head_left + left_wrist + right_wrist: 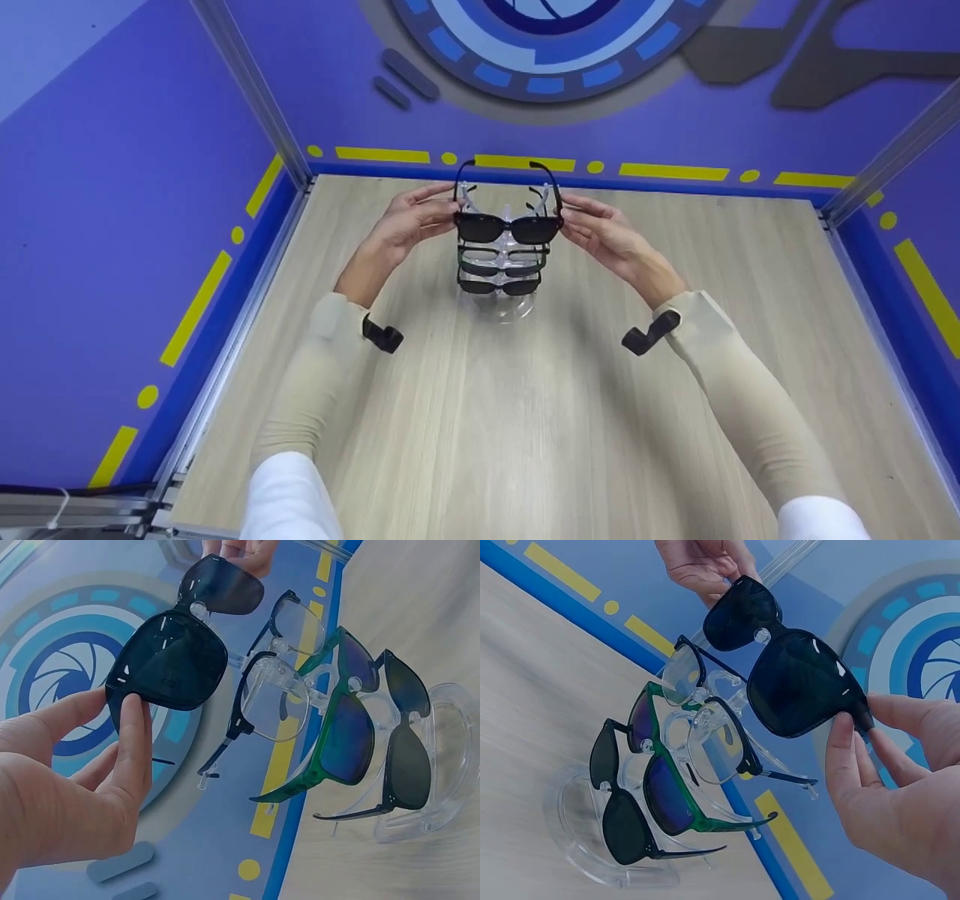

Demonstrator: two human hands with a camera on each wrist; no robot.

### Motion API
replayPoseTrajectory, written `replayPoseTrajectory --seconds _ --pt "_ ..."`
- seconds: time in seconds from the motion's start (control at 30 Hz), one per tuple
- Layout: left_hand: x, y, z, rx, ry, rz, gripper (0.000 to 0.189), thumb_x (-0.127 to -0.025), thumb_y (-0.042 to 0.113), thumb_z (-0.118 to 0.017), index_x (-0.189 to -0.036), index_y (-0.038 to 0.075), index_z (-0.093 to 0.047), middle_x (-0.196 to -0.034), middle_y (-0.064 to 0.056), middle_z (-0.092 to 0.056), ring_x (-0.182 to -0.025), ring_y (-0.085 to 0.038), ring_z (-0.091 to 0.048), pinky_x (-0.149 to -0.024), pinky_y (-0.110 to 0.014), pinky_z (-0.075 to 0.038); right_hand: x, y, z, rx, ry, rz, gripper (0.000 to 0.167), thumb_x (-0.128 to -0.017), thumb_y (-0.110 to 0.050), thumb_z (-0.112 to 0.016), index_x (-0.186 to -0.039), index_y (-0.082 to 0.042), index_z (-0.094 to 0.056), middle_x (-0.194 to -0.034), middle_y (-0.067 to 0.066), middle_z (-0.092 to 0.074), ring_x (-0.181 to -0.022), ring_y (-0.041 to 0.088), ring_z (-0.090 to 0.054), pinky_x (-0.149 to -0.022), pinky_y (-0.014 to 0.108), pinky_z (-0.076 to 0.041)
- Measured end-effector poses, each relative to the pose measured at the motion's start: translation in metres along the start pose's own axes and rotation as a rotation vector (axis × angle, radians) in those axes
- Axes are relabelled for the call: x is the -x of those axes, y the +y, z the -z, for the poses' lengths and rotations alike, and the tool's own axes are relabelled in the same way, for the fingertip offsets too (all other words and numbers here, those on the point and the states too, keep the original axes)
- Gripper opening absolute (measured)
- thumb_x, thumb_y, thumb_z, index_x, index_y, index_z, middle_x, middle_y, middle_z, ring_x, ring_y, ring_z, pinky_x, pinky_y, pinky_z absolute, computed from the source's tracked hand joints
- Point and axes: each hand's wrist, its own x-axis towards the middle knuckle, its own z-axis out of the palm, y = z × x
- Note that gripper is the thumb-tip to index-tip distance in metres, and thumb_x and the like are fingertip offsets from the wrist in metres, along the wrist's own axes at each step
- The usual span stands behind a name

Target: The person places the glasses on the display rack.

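Black sunglasses (508, 228) with dark lenses are at the top of a clear plastic display stand (442, 825). My left hand (409, 219) pinches them at one hinge corner, thumb and fingers on either side. At the opposite corner my right hand (604, 231) pinches the frame the same way. Below on the stand sit clear-lens glasses (718, 742) with dark brows, green-framed sunglasses (349, 735) with bluish lenses, and lowest another dark pair of sunglasses (626, 829). Whether the top pair touches the stand's peg, I cannot tell.
The stand rests on a wood-grain table (510, 420). Blue printed panels (135, 187) with yellow marks and metal frame posts (255, 90) enclose the back and sides. A black wrist mount (384, 335) is on the left sleeve, another (649, 334) on the right.
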Motion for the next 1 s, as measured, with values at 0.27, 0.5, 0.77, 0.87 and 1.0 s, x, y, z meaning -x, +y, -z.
replayPoseTrajectory --seconds 0.27,0.5,0.77,0.87,1.0 --pt "-0.0010 -0.0018 0.0003 0.010 -0.007 0.009 0.053 -0.095 -0.001 -0.069 -0.145 0.006 -0.055 -0.100 -0.002 -0.079 -0.087 -0.014 -0.076 -0.082 -0.025 -0.062 -0.0022 0.0000 0.0012 0.008 -0.002 0.003 0.022 -0.097 0.003 -0.063 -0.114 -0.010 -0.071 -0.095 0.003 -0.077 -0.085 0.014 -0.073 -0.089 0.026 -0.060" --pt "-0.0022 -0.0033 0.0003 0.013 -0.003 0.006 0.053 -0.096 0.000 -0.067 -0.147 0.006 -0.053 -0.098 0.000 -0.079 -0.086 -0.013 -0.075 -0.079 -0.023 -0.062 -0.0031 -0.0029 -0.0002 0.030 -0.020 0.003 0.024 -0.097 0.003 -0.064 -0.118 -0.008 -0.067 -0.098 0.004 -0.077 -0.086 0.014 -0.073 -0.086 0.025 -0.060" --pt "-0.0045 -0.0059 0.0002 0.019 -0.008 -0.007 0.053 -0.097 0.001 -0.066 -0.148 0.005 -0.052 -0.097 0.001 -0.079 -0.086 -0.012 -0.074 -0.085 -0.025 -0.061 -0.0038 -0.0030 0.0017 0.011 -0.021 0.005 0.025 -0.097 0.003 -0.064 -0.120 -0.006 -0.068 -0.098 0.005 -0.078 -0.085 0.015 -0.073 -0.084 0.025 -0.060" --pt "-0.0043 -0.0071 0.0016 0.018 -0.004 -0.006 0.053 -0.097 0.002 -0.066 -0.148 0.006 -0.052 -0.097 0.000 -0.079 -0.087 -0.012 -0.074 -0.097 -0.031 -0.059 -0.0044 -0.0027 0.0010 0.021 -0.020 0.002 0.024 -0.097 0.002 -0.063 -0.120 -0.007 -0.066 -0.097 0.004 -0.077 -0.085 0.014 -0.073 -0.085 0.025 -0.061" --pt "-0.0044 -0.0074 0.0030 0.027 -0.007 -0.014 0.052 -0.097 0.003 -0.066 -0.147 0.006 -0.053 -0.098 -0.001 -0.079 -0.087 -0.013 -0.074 -0.098 -0.033 -0.059 -0.0051 -0.0035 0.0007 0.044 -0.023 -0.001 0.027 -0.098 0.001 -0.063 -0.123 -0.008 -0.063 -0.096 0.004 -0.077 -0.085 0.015 -0.073 -0.085 0.026 -0.061"
